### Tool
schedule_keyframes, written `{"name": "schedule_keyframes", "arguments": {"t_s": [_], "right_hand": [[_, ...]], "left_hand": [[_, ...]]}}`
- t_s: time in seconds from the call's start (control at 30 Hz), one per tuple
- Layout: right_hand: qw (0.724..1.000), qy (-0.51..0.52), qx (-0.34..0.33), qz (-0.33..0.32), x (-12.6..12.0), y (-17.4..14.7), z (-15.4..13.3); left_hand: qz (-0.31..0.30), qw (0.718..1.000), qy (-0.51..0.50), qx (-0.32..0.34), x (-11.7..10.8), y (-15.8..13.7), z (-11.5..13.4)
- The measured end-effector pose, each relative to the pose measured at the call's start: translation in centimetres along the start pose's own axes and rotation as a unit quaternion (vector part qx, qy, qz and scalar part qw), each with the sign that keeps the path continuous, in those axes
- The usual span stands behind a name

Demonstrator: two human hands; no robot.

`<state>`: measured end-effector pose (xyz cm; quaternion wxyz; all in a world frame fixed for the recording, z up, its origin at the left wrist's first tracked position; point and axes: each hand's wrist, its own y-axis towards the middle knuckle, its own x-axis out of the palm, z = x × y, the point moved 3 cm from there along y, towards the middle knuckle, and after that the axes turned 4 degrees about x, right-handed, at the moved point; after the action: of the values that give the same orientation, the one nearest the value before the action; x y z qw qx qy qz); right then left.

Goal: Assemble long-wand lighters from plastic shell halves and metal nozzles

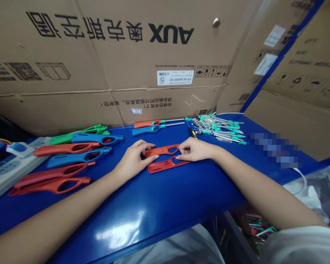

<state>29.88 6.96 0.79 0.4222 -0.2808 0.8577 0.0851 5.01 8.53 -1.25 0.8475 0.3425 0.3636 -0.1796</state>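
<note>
- The left hand (134, 159) holds the left end of an orange shell (161, 151), thumb on the front and fingers behind.
- The right hand (192, 148) is closed up narrow at the shells' right end; whether anything small is pinched inside, I cannot tell.
- The orange shell and a red shell (163, 165) lie side by side, hollow faces up, mid-table and nearer the far edge of the blue table (167, 201) than the near one.
- Small parts could spring or roll out if the shell were tilted or knocked by the thumb.
- The red shell sits just beside the orange one, so a sideways push could shove it towards the near edge.
- A rightward sweep of the right hand could catch the screwdriver (193, 133) or tangle the wires in the pile of metal rods (217, 127) by the far edge.
- Leftward, a forearm could scatter the loose shells (74, 158) near the left edge.
</note>
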Motion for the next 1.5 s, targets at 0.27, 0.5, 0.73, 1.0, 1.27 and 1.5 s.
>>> {"name": "schedule_keyframes", "arguments": {"t_s": [0.27, 0.5, 0.73, 1.0, 1.27, 1.5], "right_hand": [[0.995, -0.036, -0.006, 0.089, -0.5, 0.3, 0.5], [0.881, -0.236, 0.279, 0.302, -6.4, -2.4, 2.7], [0.859, -0.193, 0.404, 0.249, -11.0, -7.6, 8.3], [0.877, -0.16, 0.4, 0.215, -10.0, -7.9, 10.5], [0.887, -0.125, 0.388, 0.216, -10.1, -7.9, 10.8], [0.904, -0.131, 0.3, 0.275, -10.8, -7.9, 8.5]], "left_hand": [[-0.013, 0.991, 0.056, 0.119, -0.8, -0.6, 3.0], [-0.091, 0.98, 0.058, 0.167, -0.2, -1.2, 3.7], [-0.085, 0.989, 0.024, 0.116, -0.7, -1.3, 2.1], [-0.084, 0.99, 0.005, 0.116, -1.0, -0.6, 0.3], [-0.086, 0.991, -0.006, 0.105, -1.1, -0.5, 0.4], [-0.066, 0.99, -0.006, 0.125, -1.0, -0.5, 0.6]]}}
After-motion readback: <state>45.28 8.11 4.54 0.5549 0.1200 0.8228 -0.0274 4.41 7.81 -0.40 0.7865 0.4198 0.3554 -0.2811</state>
